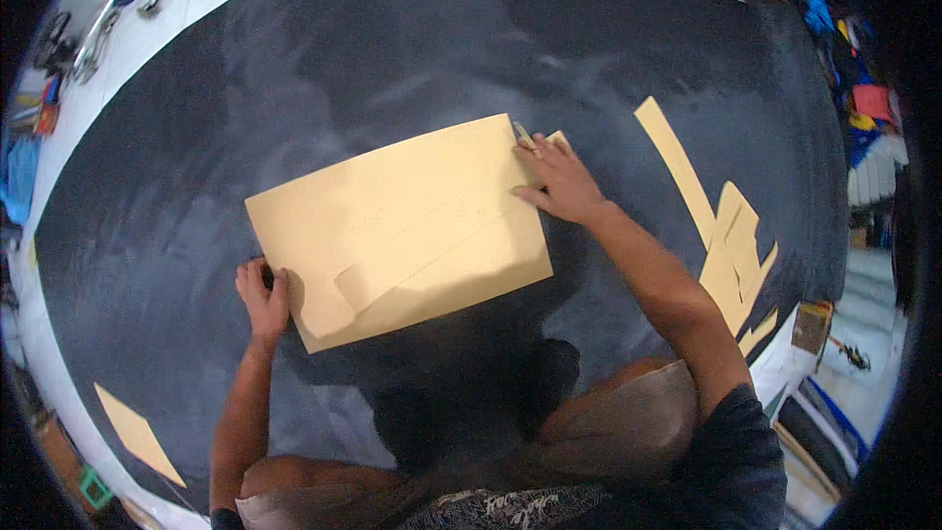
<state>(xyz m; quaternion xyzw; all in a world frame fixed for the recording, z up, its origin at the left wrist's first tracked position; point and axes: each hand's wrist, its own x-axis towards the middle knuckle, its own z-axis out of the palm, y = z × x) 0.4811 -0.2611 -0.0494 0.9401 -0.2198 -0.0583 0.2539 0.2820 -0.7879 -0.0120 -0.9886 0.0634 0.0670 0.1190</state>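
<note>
A large pale-yellow sheet of card or stiff paper (392, 196) lies tilted on the dark surface before me. Across it runs a long strip of the same colour (378, 280), hard to tell apart from the sheet; a pale end shows beyond the right edge by my fingers. My right hand (561, 182) rests over that edge, fingers forward, with a slim pen-like tool (524, 133) held between them. At the sheet's left edge is my left hand (263, 299), fingers curled, thumb by the edge. Something dark shows between thumb and fingers; I cannot make it out.
Several offcuts of the same card (731, 245) lie in a loose pile at right, one long strip (672, 152) reaching away from it. Another piece (140, 434) is at lower left. Tools and coloured clutter (868, 103) line the pale floor around the dark surface (392, 59).
</note>
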